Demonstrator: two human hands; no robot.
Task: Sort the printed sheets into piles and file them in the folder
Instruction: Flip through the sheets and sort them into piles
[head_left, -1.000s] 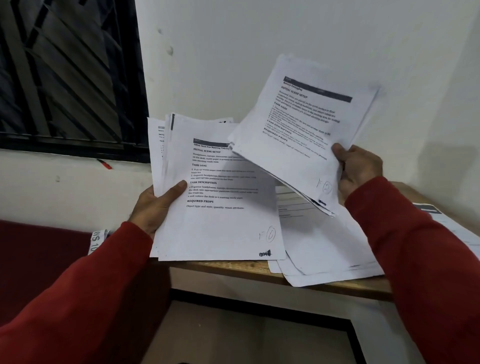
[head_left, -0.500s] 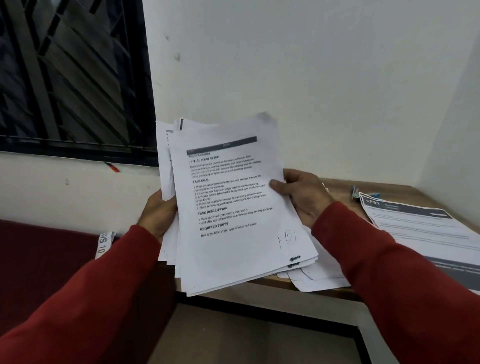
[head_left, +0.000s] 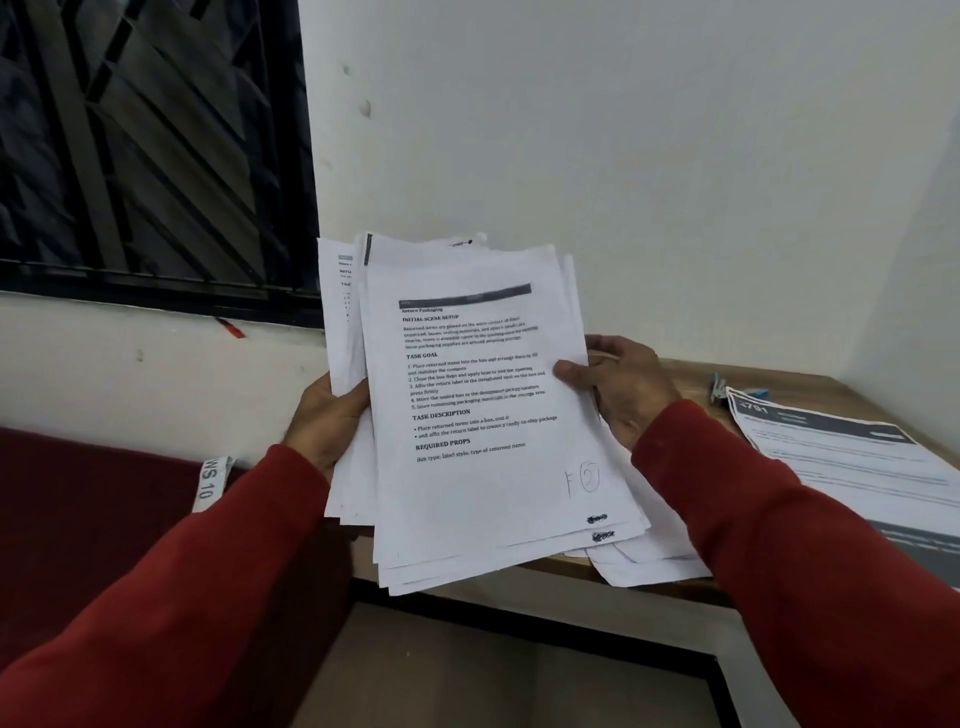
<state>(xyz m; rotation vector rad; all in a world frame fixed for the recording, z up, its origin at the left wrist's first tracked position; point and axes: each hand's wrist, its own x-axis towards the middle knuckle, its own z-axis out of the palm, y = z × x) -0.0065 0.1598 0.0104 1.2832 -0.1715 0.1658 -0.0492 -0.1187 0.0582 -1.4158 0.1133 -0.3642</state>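
Observation:
A loose stack of white printed sheets (head_left: 483, 483) is held upright between both hands, above the front edge of a wooden table (head_left: 691, 379). My left hand (head_left: 324, 415) grips the stack's left edge, thumb on the front. My right hand (head_left: 618, 384) grips the right edge, thumb pressed on the top sheet, which is headed "Return Packaging". A few more sheets (head_left: 649, 561) lie on the table under the stack, hanging over its edge. No folder can be made out.
A sheet with a dark header band (head_left: 841, 457) lies on the table at the right, a small blue-and-metal clip (head_left: 719, 387) behind it. A white wall stands behind, a barred window (head_left: 145, 150) at the left, a dark red surface (head_left: 93, 499) below it.
My right hand brought its separate sheets down and left onto the stack in my left hand. Both hands now hold a single stack. The view has shifted right, showing more of the table.

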